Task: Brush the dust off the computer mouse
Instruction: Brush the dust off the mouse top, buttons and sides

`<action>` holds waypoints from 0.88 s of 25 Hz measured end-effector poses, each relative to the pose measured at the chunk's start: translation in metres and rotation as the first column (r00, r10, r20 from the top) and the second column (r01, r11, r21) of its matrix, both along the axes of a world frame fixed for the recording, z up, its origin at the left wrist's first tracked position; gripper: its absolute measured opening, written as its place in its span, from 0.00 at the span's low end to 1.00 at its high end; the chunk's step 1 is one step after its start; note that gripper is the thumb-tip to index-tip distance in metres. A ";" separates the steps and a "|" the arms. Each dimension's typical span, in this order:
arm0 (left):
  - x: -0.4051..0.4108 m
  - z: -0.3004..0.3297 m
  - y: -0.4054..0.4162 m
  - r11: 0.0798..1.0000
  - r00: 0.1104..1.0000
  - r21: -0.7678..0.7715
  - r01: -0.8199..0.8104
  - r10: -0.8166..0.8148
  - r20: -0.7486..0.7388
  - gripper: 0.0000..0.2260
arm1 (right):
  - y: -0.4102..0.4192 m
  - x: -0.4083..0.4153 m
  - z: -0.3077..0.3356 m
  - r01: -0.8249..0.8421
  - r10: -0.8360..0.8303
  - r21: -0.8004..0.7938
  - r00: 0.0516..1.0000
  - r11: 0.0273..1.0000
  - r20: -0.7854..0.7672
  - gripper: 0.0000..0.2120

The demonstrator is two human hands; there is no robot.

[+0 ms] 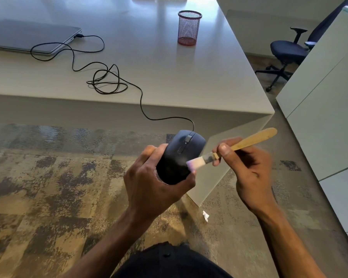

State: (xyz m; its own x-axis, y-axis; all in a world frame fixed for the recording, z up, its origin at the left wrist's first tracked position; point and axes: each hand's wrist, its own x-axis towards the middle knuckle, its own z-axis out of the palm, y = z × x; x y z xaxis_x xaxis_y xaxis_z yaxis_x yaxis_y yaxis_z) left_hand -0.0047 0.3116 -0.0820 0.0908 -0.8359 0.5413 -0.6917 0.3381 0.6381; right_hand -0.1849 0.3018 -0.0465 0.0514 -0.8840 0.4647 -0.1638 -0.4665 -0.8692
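Note:
A black wired computer mouse [179, 153] is held in the air in front of the desk, buttons facing up. My left hand [153, 185] grips it from the left and below. My right hand [249, 167] holds a small brush [235, 146] by its wooden handle. The pale bristles touch the right side of the mouse near its rear. The mouse's black cable [109, 81] runs up over the desk edge in loose loops to a closed grey laptop [28, 36].
A white desk [169, 73] stands ahead with a red mesh pen cup [189, 28] at the back. A dark office chair [287, 51] and white cabinets [325, 97] are on the right. Patterned carpet [48, 187] lies below, with a scrap of white paper [205, 215].

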 end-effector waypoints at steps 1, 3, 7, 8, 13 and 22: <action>-0.001 0.001 -0.001 1.000 1.000 0.008 0.002 -0.002 -0.009 0.30 | -0.004 -0.001 -0.002 0.053 -0.053 0.021 0.999 0.998 -0.008 0.09; -0.002 0.001 -0.002 1.000 1.000 0.016 0.001 -0.001 -0.013 0.30 | -0.015 -0.006 -0.006 0.222 -0.221 0.057 0.975 0.973 -0.023 0.09; -0.004 0.001 -0.003 1.000 1.000 0.004 -0.001 0.001 -0.007 0.30 | -0.022 -0.013 -0.004 0.329 -0.328 0.040 0.944 0.944 -0.015 0.09; -0.005 0.000 -0.004 1.000 1.000 0.001 -0.005 0.005 -0.001 0.30 | -0.019 -0.012 -0.001 0.268 -0.268 0.011 0.963 0.963 0.007 0.09; -0.006 -0.002 -0.006 1.000 1.000 -0.013 -0.018 0.018 0.021 0.31 | -0.017 -0.006 0.004 0.074 -0.073 0.017 0.994 0.997 -0.085 0.07; -0.011 0.000 -0.010 0.999 0.999 -0.025 -0.023 0.025 0.048 0.36 | 0.003 0.008 0.007 -0.189 0.197 0.063 0.963 0.980 -0.182 0.06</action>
State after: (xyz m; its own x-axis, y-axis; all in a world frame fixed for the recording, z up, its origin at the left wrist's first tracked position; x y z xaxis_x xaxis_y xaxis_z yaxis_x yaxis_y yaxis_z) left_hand -0.0157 0.3015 -0.0821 0.0841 -0.8201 0.5660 -0.7295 0.3363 0.5956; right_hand -0.1769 0.3049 -0.0390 0.3049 -0.8685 0.3908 -0.2353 -0.4664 -0.8527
